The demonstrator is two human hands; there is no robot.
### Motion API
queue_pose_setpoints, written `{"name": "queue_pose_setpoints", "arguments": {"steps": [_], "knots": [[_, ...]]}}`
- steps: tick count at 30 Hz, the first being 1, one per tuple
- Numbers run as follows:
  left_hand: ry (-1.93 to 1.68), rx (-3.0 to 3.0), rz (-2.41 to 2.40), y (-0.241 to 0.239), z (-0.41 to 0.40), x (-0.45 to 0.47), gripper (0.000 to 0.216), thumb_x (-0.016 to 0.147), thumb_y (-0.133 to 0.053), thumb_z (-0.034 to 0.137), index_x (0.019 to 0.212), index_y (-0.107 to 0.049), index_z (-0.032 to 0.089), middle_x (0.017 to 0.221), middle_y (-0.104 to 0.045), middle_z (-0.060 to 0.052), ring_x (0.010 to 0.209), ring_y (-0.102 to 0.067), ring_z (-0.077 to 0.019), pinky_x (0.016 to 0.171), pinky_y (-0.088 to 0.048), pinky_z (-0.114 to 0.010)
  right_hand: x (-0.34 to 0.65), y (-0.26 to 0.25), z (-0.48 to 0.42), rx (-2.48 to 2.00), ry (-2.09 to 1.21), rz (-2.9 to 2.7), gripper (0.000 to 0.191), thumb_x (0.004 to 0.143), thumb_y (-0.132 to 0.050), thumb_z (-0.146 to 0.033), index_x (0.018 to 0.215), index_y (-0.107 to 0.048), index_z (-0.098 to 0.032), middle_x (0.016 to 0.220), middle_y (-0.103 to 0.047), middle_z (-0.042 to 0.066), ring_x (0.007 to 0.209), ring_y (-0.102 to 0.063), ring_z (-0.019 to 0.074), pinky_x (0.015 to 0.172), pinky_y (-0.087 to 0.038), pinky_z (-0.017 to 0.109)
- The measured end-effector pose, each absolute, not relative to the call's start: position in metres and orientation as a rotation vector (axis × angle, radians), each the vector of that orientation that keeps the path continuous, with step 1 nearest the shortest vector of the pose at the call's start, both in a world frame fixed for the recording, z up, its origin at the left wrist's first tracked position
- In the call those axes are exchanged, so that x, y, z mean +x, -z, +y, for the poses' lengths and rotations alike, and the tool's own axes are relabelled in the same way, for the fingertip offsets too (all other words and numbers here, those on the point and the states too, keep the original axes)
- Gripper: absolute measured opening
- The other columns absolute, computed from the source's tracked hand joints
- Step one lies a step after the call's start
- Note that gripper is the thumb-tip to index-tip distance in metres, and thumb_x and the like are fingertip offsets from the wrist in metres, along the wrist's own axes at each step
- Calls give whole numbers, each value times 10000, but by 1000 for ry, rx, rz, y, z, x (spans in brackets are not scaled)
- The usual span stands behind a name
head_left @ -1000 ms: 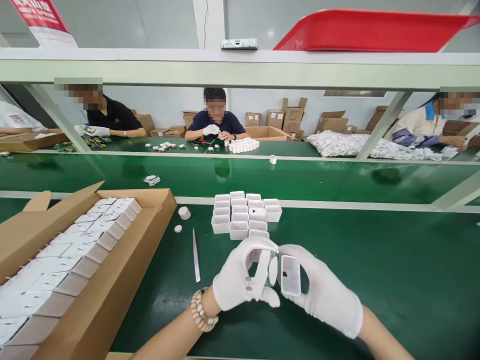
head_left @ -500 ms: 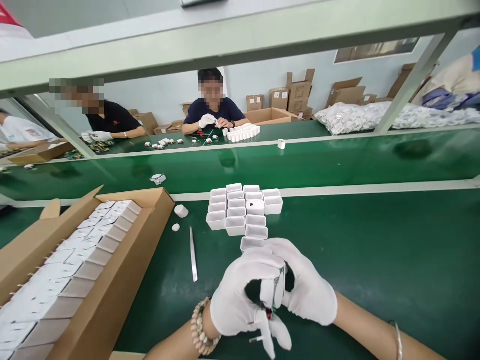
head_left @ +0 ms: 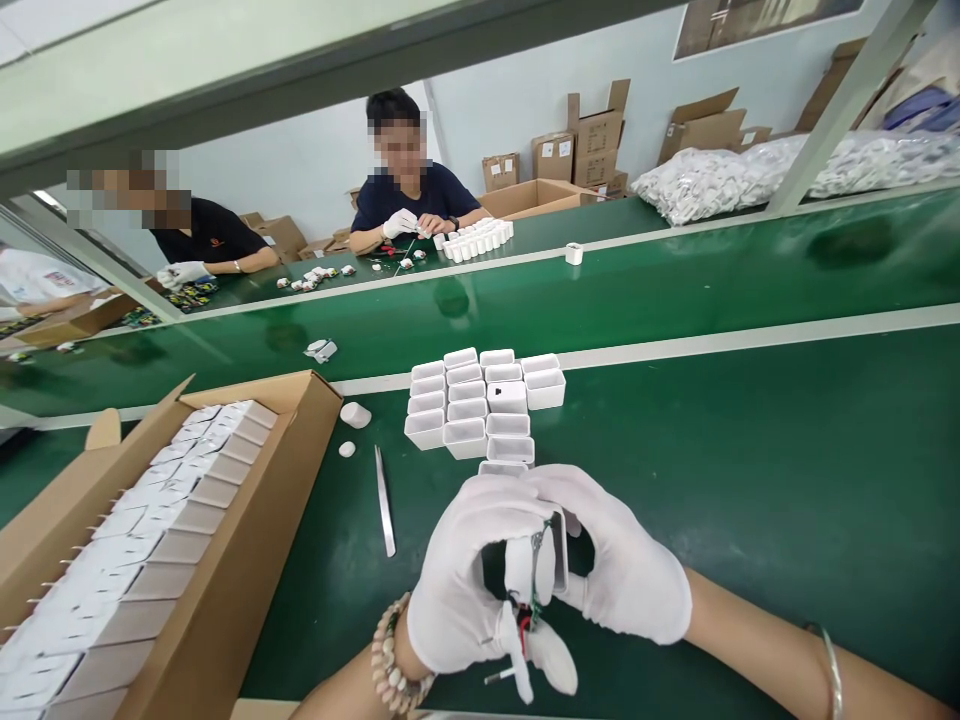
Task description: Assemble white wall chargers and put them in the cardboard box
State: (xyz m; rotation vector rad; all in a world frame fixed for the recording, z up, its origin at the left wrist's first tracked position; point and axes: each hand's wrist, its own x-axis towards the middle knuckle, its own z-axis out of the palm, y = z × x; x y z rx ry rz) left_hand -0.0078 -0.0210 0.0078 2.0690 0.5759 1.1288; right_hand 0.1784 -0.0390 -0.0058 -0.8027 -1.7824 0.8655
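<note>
Both my hands wear white gloves and meet just above the green table near its front edge. My left hand (head_left: 469,570) is closed around a white plug part (head_left: 521,570) with a small circuit board, red and green wires and metal prongs sticking out below. My right hand (head_left: 626,570) is closed on a white rectangular shell (head_left: 559,550), pressed against the plug part. A cluster of several open white shells (head_left: 480,405) stands on the table just beyond my hands.
A long cardboard box (head_left: 247,560) full of white boxes lies at left. Tweezers (head_left: 385,500) and two small white caps (head_left: 354,415) lie between it and the shells. A conveyor belt (head_left: 675,290) runs across; other people work at the far side.
My hands have come together, bringing the shell against the plug part, and dropped lower in view. The camera has tilted, so the far bench and the overhead beam now slant.
</note>
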Motion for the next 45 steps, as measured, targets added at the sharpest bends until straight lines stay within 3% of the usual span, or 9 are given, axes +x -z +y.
{"name": "queue_pose_setpoints", "arguments": {"steps": [4, 8, 13, 23, 33, 38, 45], "knots": [[-1115, 2073, 599, -6, -20, -8, 687, 627, -663, 691, 1234, -507, 411, 1062, -654, -78, 1067, -580, -337, 844, -515, -529, 178, 7, -39, -825, -867, -1791, 587, 731, -687, -206, 1263, -440, -238, 1226, -517, 126, 1120, -521, 278, 904, -486, 426], [-1126, 2097, 594, -10, -22, -6, 755, 566, -760, 616, 1222, -539, 314, 1098, -636, -102, 1071, -573, -335, 877, -504, -499, 179, 8, -40, -813, -857, -1806, 600, 736, -670, -183, 1279, -422, -244, 1242, -504, 128, 1134, -514, 280, 926, -478, 435], [-1147, 2099, 548, -16, -21, -4, 690, 571, -812, 513, 1156, -562, 246, 1107, -615, -95, 1062, -561, -286, 918, -477, -430, 179, 7, -41, -815, -885, -1814, 590, 745, -683, -206, 1272, -420, -240, 1246, -498, 133, 1148, -509, 278, 936, -478, 426], [-1160, 2081, 550, -20, -22, 0, 660, 592, -814, 481, 1146, -554, 235, 1067, -603, -75, 1008, -562, -248, 940, -447, -404, 177, 8, -42, -814, -916, -1764, 595, 731, -674, -170, 1272, -433, -227, 1241, -501, 116, 1124, -532, 259, 932, -481, 391], [-1196, 2101, 586, -22, -22, 1, 649, 617, -788, 502, 1158, -564, 223, 1046, -616, -90, 978, -575, -260, 896, -471, -416, 177, 9, -44, -881, -1018, -1729, 605, 726, -684, -168, 1266, -425, -250, 1245, -501, 99, 1092, -544, 236, 873, -501, 335], [-1211, 2091, 542, -22, -20, 2, 670, 592, -824, 453, 1155, -555, 211, 1052, -621, -90, 971, -578, -246, 911, -464, -408, 175, 6, -46, -944, -1011, -1734, 561, 725, -667, -154, 1223, -443, -282, 1180, -528, 65, 930, -579, 195, 723, -514, 295], [-1224, 2096, 557, -24, -20, 3, 617, 621, -802, 471, 1122, -560, 206, 997, -628, -71, 946, -586, -228, 905, -461, -387, 176, 7, -47, -979, -980, -1767, 598, 699, -669, -126, 1218, -440, -315, 1147, -530, 33, 914, -556, 196, 825, -498, 337]]}}
